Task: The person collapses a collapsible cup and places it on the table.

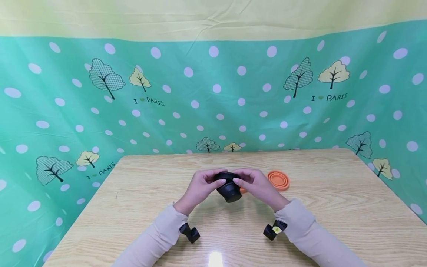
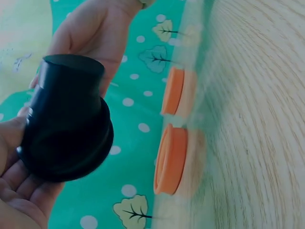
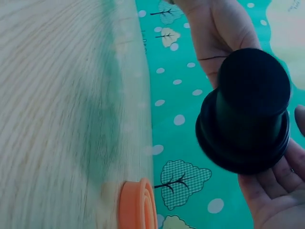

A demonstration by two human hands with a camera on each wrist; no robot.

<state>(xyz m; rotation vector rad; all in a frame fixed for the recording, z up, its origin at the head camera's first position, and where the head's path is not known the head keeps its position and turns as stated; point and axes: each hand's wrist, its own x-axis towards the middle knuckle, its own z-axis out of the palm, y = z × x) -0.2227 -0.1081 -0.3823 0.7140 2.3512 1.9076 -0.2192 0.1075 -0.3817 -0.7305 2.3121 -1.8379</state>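
Note:
A black cup (image 1: pixel 230 192) with a wide rim and stepped wall is held in the air between both hands, tilted with its narrow end toward me. My left hand (image 1: pixel 201 186) grips the rim from the left, thumb on the near side. From the right, my right hand (image 1: pixel 258 186) holds the same rim between thumb and fingers. In the left wrist view the black cup (image 2: pixel 66 119) hides part of the fingers. The right wrist view shows the closed round base of the cup (image 3: pixel 255 81); its inside is hidden.
On the wooden table (image 1: pixel 143 200), a flat orange ringed piece (image 1: pixel 278 180), like a folded cup, lies right of my right hand. A second orange piece (image 2: pixel 172 90) is mostly hidden in the head view. A green dotted curtain (image 1: pixel 213 122) hangs behind the table.

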